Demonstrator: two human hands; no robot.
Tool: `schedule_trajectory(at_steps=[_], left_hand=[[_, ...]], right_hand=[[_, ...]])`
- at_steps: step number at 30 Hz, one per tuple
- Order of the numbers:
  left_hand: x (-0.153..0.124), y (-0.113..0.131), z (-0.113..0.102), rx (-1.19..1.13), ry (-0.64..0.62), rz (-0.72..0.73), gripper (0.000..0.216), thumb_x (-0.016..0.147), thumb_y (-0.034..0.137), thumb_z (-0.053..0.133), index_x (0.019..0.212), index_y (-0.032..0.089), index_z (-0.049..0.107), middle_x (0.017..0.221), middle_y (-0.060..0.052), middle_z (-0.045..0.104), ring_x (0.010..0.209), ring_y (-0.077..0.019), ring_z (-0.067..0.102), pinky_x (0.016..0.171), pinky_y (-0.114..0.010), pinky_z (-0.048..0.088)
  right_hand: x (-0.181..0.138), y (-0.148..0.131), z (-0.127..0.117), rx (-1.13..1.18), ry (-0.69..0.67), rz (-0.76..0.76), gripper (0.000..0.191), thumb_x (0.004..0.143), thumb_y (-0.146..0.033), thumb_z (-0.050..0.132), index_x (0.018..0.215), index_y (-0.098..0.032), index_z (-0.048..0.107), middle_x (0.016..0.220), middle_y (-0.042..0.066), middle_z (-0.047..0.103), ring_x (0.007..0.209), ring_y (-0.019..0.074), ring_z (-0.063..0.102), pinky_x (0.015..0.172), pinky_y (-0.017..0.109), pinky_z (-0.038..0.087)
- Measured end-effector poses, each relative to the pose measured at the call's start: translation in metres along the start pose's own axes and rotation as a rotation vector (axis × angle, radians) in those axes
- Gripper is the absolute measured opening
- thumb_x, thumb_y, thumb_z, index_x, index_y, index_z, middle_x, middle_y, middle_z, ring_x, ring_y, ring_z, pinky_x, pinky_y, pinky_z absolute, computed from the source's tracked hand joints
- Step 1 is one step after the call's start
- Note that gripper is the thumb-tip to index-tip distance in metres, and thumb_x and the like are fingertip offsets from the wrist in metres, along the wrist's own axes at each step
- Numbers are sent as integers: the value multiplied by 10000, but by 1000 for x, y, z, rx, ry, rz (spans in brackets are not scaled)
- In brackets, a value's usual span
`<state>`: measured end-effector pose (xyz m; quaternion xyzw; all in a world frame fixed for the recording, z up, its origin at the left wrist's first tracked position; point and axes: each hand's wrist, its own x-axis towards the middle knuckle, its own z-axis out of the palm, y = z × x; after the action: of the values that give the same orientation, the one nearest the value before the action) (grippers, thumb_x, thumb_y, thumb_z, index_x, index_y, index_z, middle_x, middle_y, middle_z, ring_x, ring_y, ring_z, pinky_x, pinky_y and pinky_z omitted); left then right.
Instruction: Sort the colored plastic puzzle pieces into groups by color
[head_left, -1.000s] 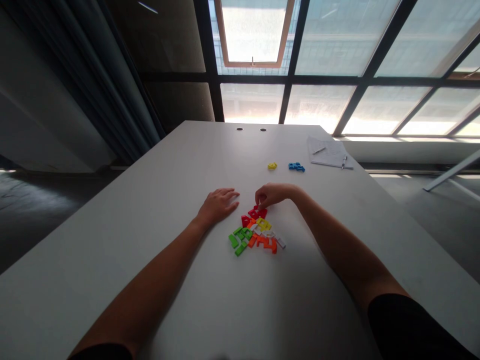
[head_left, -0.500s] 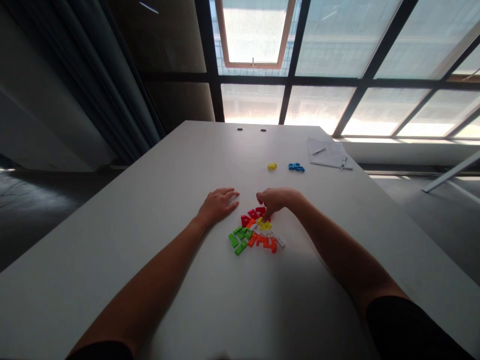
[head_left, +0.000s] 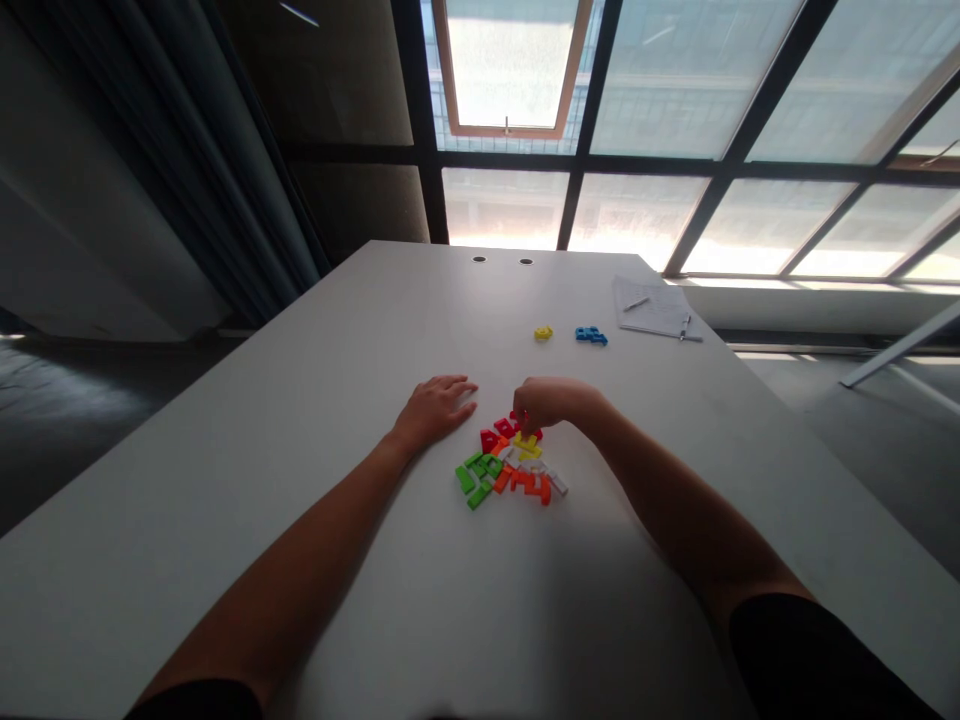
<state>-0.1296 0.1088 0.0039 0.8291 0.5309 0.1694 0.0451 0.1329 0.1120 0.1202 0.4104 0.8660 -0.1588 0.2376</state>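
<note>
A small heap of flat plastic pieces lies mid-table: green pieces [head_left: 477, 473], orange pieces [head_left: 529, 486], yellow pieces [head_left: 526, 447], red pieces [head_left: 496, 434] and white ones. My right hand [head_left: 549, 402] is curled over the far edge of the heap, its fingertips pinched on a red piece. Just left of the heap, my left hand [head_left: 436, 407] lies flat on the white table [head_left: 300, 420] with fingers stretched out, holding nothing.
Farther back on the table lie a lone yellow piece [head_left: 543, 333] and a blue piece [head_left: 592, 335]. A sheet of paper with pens [head_left: 655, 307] sits at the back right corner. Two round holes [head_left: 502, 260] mark the far edge. Large windows rise behind.
My right hand has drawn slightly nearer over the red pieces and closed its fingertips on one. The left hand has stayed flat in place.
</note>
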Motion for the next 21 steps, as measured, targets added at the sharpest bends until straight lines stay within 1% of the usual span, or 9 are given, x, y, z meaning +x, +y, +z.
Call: schedule_trajectory(at_steps=[2,6,8,10,13,16,19,21], left_hand=[[0,0,0,-1,3,2,424,1110,440,699,1490,333,853,1654,-82,766,1546,-361,697,1336,-585,559],[0,-1,0,-4,13,6,421,1109,451,696,1482,341,856,1654,-77,767,1543,-354,698,1337,-576,559],[0,-2,1,-3,14,7,419,1112,455,694,1484,347,853,1655,-71,767,1543,-346,698,1340,-567,556],[0,-2,2,-1,13,9,417,1115,452,690,1486,346,850,1657,-72,766,1548,-344,695,1342,-565,552],[1,-3,4,0,12,12,415,1113,441,693,1484,342,850,1660,-76,764,1554,-345,691,1347,-569,546],[1,-4,5,-1,2,10,425,1117,444,684,1495,335,845,1671,-80,755,1563,-352,684,1348,-581,542],[1,-4,4,1,-3,5,427,1118,449,682,1496,336,845,1675,-78,753,1567,-357,682,1344,-583,544],[1,-4,4,-2,4,1,420,1112,451,694,1487,347,849,1666,-70,760,1560,-352,688,1342,-570,547]], right_hand=[[3,-2,2,-11,-9,1,256,921,-314,992,1146,-194,967,1027,90,902,1004,259,780,748,307,481],[1,-2,1,-31,0,-29,165,963,-237,916,1115,-198,967,1011,85,899,986,243,770,752,297,475],[-4,4,-3,-23,46,-53,163,979,-195,876,1114,-203,967,1027,84,899,1009,239,772,759,287,476],[-9,17,-7,-3,116,-53,191,991,-157,845,1130,-209,966,1046,81,899,1027,235,778,768,277,481],[-13,45,-9,4,231,23,243,1022,-112,799,1179,-205,959,1057,87,898,1023,237,793,783,275,496],[-4,72,-2,-4,319,143,266,1050,-98,768,1206,-203,956,1127,112,903,1097,261,807,818,277,522],[10,86,11,6,381,246,278,1065,-122,759,1232,-227,954,1251,128,896,1160,279,813,859,278,551],[18,88,18,20,460,301,281,1097,-156,733,1263,-235,946,1306,132,886,1154,275,818,879,275,560]])
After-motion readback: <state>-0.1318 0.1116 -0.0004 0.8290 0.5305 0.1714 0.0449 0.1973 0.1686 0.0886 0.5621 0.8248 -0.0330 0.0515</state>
